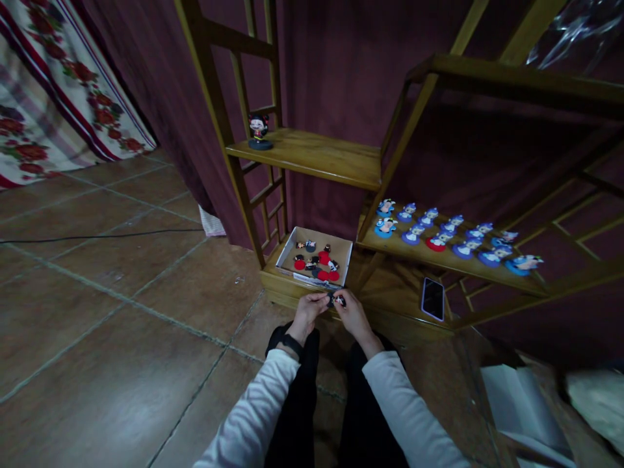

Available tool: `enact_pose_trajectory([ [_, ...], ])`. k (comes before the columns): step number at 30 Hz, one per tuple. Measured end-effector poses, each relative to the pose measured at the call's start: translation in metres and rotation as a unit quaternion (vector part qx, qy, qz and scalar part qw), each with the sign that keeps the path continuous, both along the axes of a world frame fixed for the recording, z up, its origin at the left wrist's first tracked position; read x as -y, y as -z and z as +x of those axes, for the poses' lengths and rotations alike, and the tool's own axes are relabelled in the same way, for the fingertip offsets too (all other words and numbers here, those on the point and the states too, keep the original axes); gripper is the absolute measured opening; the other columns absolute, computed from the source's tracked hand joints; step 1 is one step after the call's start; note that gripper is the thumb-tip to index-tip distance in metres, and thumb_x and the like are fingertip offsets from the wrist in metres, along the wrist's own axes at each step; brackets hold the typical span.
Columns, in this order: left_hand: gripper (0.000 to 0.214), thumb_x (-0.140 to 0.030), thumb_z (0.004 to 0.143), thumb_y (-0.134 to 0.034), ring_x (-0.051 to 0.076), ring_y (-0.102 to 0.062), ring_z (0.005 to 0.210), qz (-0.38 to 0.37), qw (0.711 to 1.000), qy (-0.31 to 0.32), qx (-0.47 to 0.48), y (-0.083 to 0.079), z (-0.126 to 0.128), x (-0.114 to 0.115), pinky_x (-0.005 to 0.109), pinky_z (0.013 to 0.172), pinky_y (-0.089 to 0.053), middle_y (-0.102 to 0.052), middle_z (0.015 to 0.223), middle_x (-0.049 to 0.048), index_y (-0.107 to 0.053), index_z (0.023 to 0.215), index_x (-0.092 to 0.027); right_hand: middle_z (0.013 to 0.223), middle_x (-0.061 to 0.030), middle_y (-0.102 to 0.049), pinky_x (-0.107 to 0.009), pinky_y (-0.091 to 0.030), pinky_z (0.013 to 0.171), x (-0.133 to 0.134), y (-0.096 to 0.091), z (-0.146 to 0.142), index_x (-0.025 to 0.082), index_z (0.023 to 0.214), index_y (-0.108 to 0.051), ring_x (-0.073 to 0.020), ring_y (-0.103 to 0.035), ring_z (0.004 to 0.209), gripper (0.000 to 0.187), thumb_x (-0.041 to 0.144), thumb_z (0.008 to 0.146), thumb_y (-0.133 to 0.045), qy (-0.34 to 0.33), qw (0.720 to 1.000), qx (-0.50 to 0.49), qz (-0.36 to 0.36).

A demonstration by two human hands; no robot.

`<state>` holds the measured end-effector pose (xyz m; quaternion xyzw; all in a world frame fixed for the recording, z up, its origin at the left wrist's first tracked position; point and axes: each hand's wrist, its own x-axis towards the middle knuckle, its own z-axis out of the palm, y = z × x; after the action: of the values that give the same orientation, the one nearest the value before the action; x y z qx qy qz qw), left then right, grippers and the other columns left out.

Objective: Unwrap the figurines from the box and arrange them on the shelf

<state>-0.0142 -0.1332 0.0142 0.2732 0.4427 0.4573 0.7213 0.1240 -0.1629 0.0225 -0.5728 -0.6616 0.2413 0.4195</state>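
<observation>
Between both hands is a small figurine [340, 300] with a dark round base, held just in front of the box. My left hand [311, 310] pinches it at the base side, and a dark band circles that wrist. From the other side, the fingers of my right hand [353, 314] close on the figurine's body. Beyond my hands, a shallow cardboard box [347, 257] holds several small figurines on red or dark bases, most lying down. One black-haired figurine [259, 130] with a dark base stands upright on the upper left shelf [316, 153].
On the right shelf [517, 276] stand two rows of figurines, mostly with purple or blue bases. A phone [433, 299] lies on the lowest board. A white open box [524, 403] sits on the floor at right. A black cable [102, 235] crosses the tiles at left.
</observation>
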Motion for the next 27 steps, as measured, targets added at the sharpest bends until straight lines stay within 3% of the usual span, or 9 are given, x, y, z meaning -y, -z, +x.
enact_pose_trajectory([
  [6, 0.032, -0.025, 0.046, -0.084, 0.014, -0.063, 0.064, -0.013, 1.0, 0.009, -0.01, 0.004, 0.0, -0.004, 0.028, 0.069, -0.049, -0.069, 0.067, 0.0075, -0.07, 0.071, -0.011, 0.099, -0.0058, -0.058, -0.033, -0.043, 0.083, 0.0, 0.002, 0.002, 0.022, 0.098, -0.053, -0.0198, -0.055, 0.092, 0.023, 0.014, 0.079, -0.043, -0.023, 0.997, 0.068, 0.008],
  [13, 0.027, -0.025, 0.049, -0.083, 0.014, -0.062, 0.061, -0.035, 0.999, 0.024, -0.02, 0.013, -0.004, -0.01, 0.029, 0.068, -0.05, -0.067, 0.064, 0.006, -0.069, 0.068, -0.01, 0.099, -0.0051, -0.056, -0.034, -0.043, 0.085, 0.0, 0.002, 0.004, 0.023, 0.101, -0.052, -0.0191, -0.054, 0.094, 0.025, 0.014, 0.081, -0.042, -0.055, 0.995, 0.083, 0.01],
  [22, 0.023, -0.019, 0.05, -0.081, 0.014, -0.061, 0.056, -0.055, 0.996, 0.065, -0.025, 0.005, -0.004, -0.01, 0.031, 0.067, -0.051, -0.065, 0.059, 0.0048, -0.068, 0.066, -0.009, 0.1, -0.0046, -0.054, -0.033, -0.043, 0.084, -0.001, 0.002, 0.011, 0.024, 0.103, -0.053, -0.0182, -0.054, 0.094, 0.027, 0.013, 0.081, -0.041, -0.091, 0.988, 0.124, -0.021],
  [27, 0.019, -0.017, 0.054, -0.078, 0.013, -0.062, 0.058, -0.076, 0.992, 0.092, -0.03, 0.007, -0.002, -0.014, 0.029, 0.068, -0.051, -0.067, 0.063, 0.005, -0.067, 0.069, -0.01, 0.11, -0.006, -0.054, -0.035, -0.042, 0.09, -0.001, 0.0, 0.011, 0.024, 0.114, -0.05, -0.0184, -0.052, 0.102, 0.037, 0.011, 0.081, -0.04, -0.096, 0.989, 0.113, -0.02],
])
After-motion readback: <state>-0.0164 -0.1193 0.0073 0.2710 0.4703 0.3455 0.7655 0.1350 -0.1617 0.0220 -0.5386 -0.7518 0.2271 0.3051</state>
